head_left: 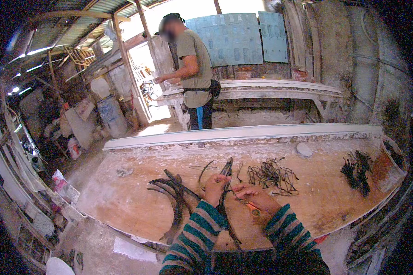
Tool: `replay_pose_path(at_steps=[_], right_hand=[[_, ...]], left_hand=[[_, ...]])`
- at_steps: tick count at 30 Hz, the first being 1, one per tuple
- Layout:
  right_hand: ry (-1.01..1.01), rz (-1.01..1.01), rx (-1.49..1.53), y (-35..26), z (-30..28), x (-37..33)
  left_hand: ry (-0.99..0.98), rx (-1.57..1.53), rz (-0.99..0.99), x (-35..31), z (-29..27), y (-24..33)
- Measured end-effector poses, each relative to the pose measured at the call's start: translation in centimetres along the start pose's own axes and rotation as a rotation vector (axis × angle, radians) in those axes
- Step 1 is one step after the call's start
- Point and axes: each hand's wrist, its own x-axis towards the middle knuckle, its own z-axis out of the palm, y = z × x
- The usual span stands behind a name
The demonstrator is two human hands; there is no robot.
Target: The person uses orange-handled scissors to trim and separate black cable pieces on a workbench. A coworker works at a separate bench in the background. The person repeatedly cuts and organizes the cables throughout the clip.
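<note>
My left hand (215,188) is closed in a pinch on a thin dark strand, just over a bundle of long black strips (224,201) on the wooden tabletop. Close by on the right, my right hand (258,197) has its thumb and fingertips near the same strand. An orange-handled tool (252,209) is tucked in its palm; its working end is hidden, so its kind is unclear. More black strips (174,192) lie curved and crossed left of my hands. A loose tangle of thin dark cords (273,175) lies just beyond my right hand.
Tied dark bundles (357,172) lie at the table's right, beside an orange-brown container (387,167) on its side. A long white board (243,133) edges the worktable's (124,197) far side. Beyond it, a person (195,64) stands by a second bench (280,89).
</note>
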Motion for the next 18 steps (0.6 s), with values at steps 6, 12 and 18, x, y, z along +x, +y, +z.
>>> replay_pose_path(at_steps=[6,12,18], right_hand=[[0.074,0.134,-0.031,-1.4,0.5,0.2],[0.163,0.127,-0.062,-1.7,0.7,-0.6],[0.151,0.137,0.012,-1.1,0.6,-0.2]], left_hand=[[-0.066,0.252,0.046,-1.0,0.6,2.4],[-0.148,0.361,0.229,-1.2,0.6,2.2],[-0.221,0.216,0.054,-1.0,0.3,1.3]])
